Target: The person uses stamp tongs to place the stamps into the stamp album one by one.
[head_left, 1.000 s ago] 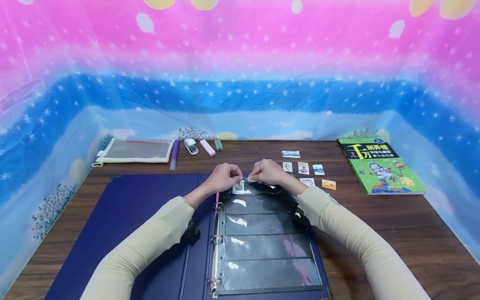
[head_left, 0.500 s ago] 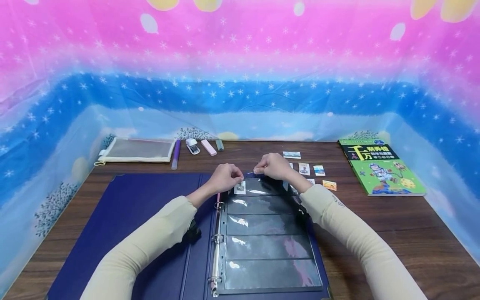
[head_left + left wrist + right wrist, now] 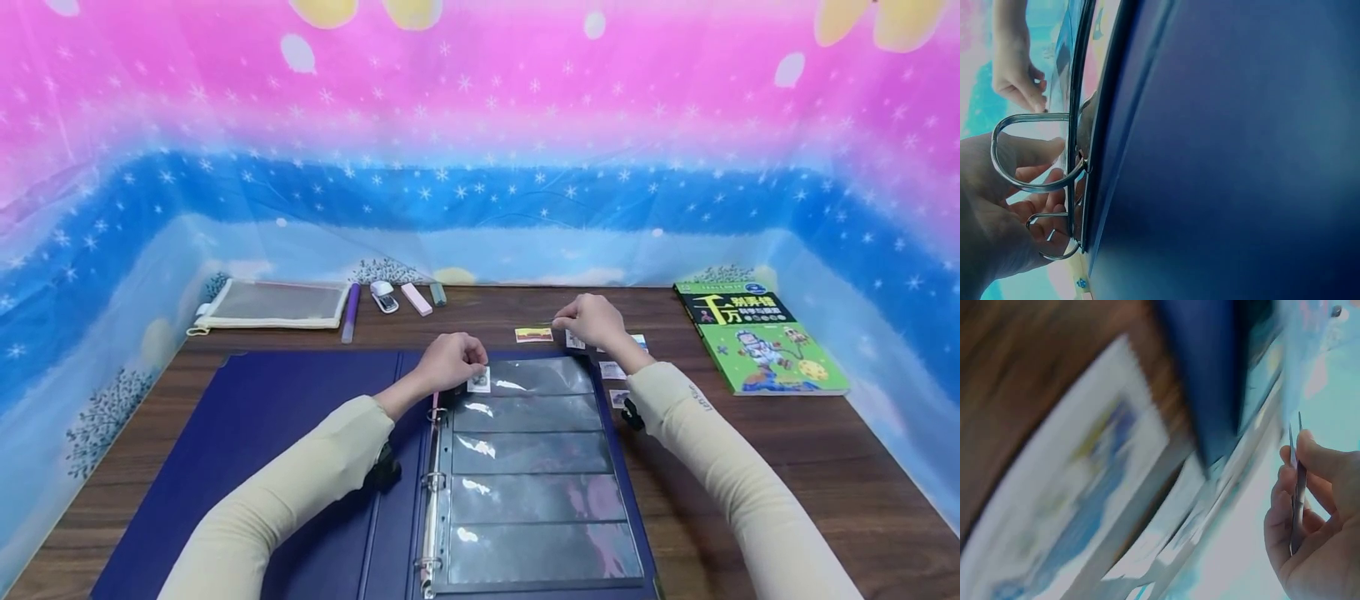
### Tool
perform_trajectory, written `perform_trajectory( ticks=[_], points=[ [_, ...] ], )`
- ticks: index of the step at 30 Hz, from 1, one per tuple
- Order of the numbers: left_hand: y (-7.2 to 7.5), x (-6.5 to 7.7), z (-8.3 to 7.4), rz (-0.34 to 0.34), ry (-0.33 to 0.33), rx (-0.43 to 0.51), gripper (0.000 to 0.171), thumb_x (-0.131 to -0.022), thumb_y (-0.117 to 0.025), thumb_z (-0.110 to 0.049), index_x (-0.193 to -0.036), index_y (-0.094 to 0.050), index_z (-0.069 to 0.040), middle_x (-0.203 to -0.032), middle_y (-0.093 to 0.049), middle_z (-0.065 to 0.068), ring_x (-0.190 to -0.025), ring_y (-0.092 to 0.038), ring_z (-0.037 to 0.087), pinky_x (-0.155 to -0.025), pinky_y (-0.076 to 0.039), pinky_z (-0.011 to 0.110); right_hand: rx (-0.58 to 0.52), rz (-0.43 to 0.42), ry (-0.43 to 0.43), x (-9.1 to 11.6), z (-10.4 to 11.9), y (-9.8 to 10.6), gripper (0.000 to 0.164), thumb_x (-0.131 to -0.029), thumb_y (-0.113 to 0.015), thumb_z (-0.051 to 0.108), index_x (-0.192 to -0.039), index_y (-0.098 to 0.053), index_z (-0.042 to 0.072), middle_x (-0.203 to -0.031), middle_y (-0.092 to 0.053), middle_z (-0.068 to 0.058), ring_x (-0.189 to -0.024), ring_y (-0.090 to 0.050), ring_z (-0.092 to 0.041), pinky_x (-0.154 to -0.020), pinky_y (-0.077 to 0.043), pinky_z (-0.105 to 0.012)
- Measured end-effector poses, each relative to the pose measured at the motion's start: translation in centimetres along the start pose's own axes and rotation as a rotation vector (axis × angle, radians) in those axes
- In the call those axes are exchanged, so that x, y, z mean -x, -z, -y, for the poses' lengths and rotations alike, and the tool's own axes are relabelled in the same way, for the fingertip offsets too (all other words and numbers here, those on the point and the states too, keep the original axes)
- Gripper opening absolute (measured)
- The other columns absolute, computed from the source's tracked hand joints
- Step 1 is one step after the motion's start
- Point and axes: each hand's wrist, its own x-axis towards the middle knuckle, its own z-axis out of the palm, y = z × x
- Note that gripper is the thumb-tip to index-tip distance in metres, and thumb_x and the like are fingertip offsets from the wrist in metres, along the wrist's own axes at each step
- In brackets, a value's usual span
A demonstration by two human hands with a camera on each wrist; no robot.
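Note:
In the head view, my left hand (image 3: 450, 362) pinches the top edge of the black pocket page (image 3: 525, 454), beside a small stamp (image 3: 479, 381) in the top left of the uppermost pocket. The page sits in the rings of an open dark blue binder (image 3: 300, 433). My right hand (image 3: 594, 321) is beyond the binder's upper right corner, over several loose stamps. It grips metal tweezers (image 3: 1298, 506), whose thin tips point away from the fingers in the right wrist view. Next to them lies a red and yellow stamp (image 3: 533, 335). Nothing shows between the tips.
More stamps lie right of the binder, including a pale one (image 3: 611, 370). A green book (image 3: 765, 342) is at the right. Along the back are a mesh pouch (image 3: 277, 304), a purple pen (image 3: 350, 312), a white stapler-like item (image 3: 384, 297) and a pink block (image 3: 416, 299).
My right hand has moved off the page's top edge, rightward and away, with the tweezers. The red and yellow stamp has come into sight. My left hand has stayed almost still.

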Motion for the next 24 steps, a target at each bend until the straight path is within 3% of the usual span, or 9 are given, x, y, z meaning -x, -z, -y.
perform_trajectory(
  ticks=[8, 20, 24],
  points=[
    [-0.1, 0.1, 0.0, -0.004, 0.000, -0.014, 0.004, -0.081, -0.069, -0.013, -0.081, -0.069, -0.008, -0.071, -0.066, 0.003, -0.060, -0.054, 0.008, -0.063, -0.041, 0.023, 0.040, 0.031, -0.063, 0.0, -1.6, 0.0, 0.023, -0.087, -0.063, 0.032, -0.101, -0.074, 0.018, -0.103, -0.072, -0.009, -0.047, -0.037, -0.010, -0.046, -0.027, -0.026],
    [-0.2, 0.0, -0.1, -0.010, -0.015, -0.025, 0.004, -0.080, -0.070, -0.013, -0.079, -0.068, -0.009, -0.071, -0.065, 0.002, -0.061, -0.053, 0.008, -0.063, -0.041, 0.023, 0.060, 0.059, -0.042, 0.1, -1.3, 0.0, 0.021, -0.087, -0.063, 0.033, -0.099, -0.074, 0.020, -0.100, -0.073, -0.007, -0.057, -0.052, -0.013, -0.047, -0.030, -0.026],
    [-0.1, -0.1, 0.0, -0.015, -0.009, -0.037, 0.005, -0.080, -0.070, -0.014, -0.079, -0.068, -0.010, -0.072, -0.065, 0.002, -0.062, -0.054, 0.008, -0.063, -0.042, 0.023, 0.045, 0.050, -0.051, 0.1, -1.6, 0.1, 0.020, -0.087, -0.063, 0.033, -0.098, -0.075, 0.021, -0.102, -0.072, -0.006, -0.070, -0.062, -0.018, -0.051, -0.036, -0.027]
  ],
)
